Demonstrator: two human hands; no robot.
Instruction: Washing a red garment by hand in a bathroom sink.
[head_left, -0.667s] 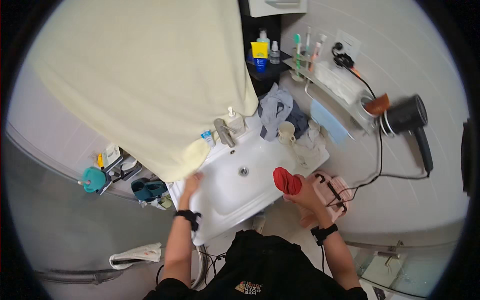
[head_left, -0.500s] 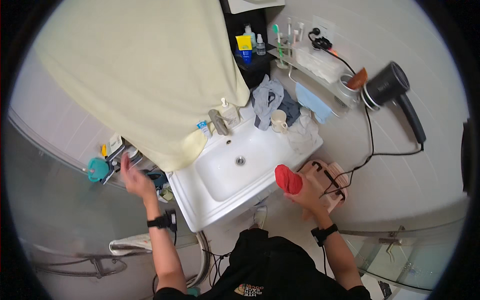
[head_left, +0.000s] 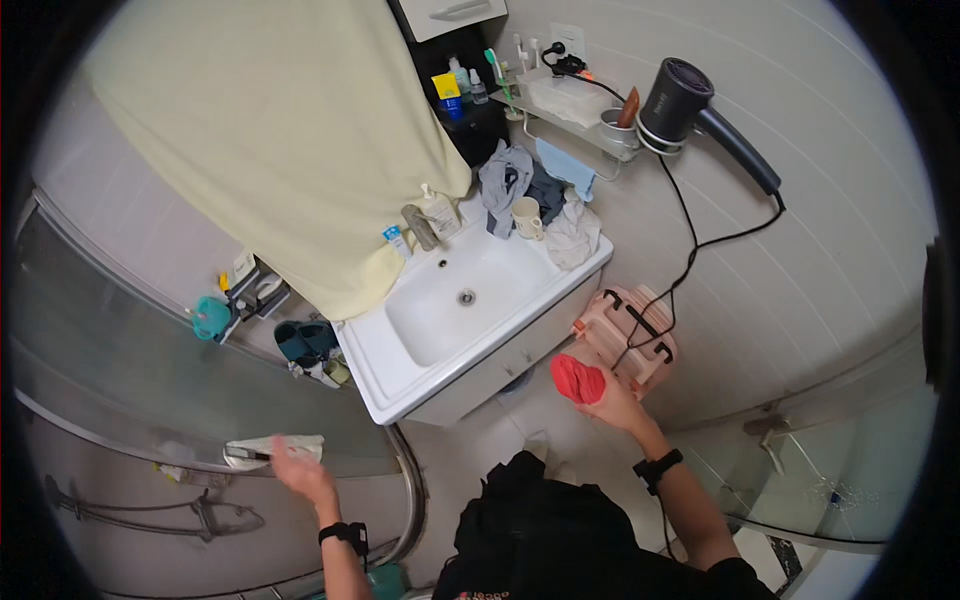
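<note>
A bunched red cloth (head_left: 577, 380) is clasped in my right hand (head_left: 617, 408), to the right of the washbasin (head_left: 365, 375) and just in front of a folded pink plastic stool. My left hand (head_left: 305, 474) is at the lower left, by a white cloth (head_left: 303, 447) that hangs on the glass shower door (head_left: 345, 450). Its fingers overlap the cloth's lower edge and are smeared by motion, so whether they grip it cannot be made out. Both wrists wear black straps.
Grey and white clothes (head_left: 572, 232) and a cream mug (head_left: 527, 217) lie on the basin's right rim. The pink stool (head_left: 625, 335) leans by the wall beneath a hair dryer (head_left: 678, 98) with a dangling cord. A pale yellow cloth (head_left: 290, 150) drapes behind the tap (head_left: 420, 227).
My left hand has moved down from beside the basin to the white cloth on the shower door. The red cloth stays in my right hand. My view has shifted.
</note>
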